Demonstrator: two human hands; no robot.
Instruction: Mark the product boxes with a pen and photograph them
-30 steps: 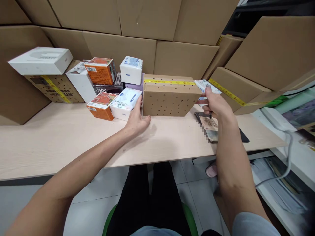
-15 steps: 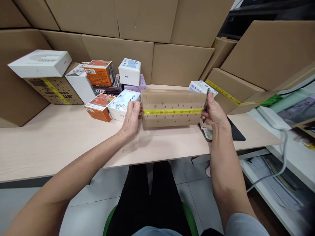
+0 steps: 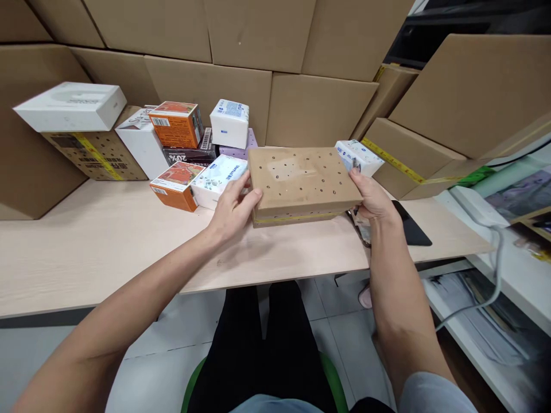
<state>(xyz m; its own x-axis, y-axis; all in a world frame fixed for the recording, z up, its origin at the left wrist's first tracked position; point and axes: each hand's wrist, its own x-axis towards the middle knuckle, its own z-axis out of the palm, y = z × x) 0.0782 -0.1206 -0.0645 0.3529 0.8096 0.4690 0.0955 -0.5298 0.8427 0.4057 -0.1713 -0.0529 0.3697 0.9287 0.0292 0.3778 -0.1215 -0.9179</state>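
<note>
A brown cardboard box (image 3: 301,179) with small punched holes and a strip of yellow tape along its near edge lies flat, held just above the wooden table (image 3: 107,241). My left hand (image 3: 232,212) grips its left end, thumb on top. My right hand (image 3: 371,198) grips its right end. A dark thin object shows between my right fingers; I cannot tell what it is. Behind the right hand lies a white tissue pack (image 3: 359,156).
Left of the box sit a white-blue tissue pack (image 3: 218,179), two orange boxes (image 3: 176,184), a white box (image 3: 71,106) on a perforated brown box (image 3: 92,152). Large cartons (image 3: 241,34) wall the back and right. A black flat device (image 3: 411,223) lies at right.
The box stood on its side on the table; both hands took its ends and turned it toward me, so its broad holed face is now up and the tape faces me.
</note>
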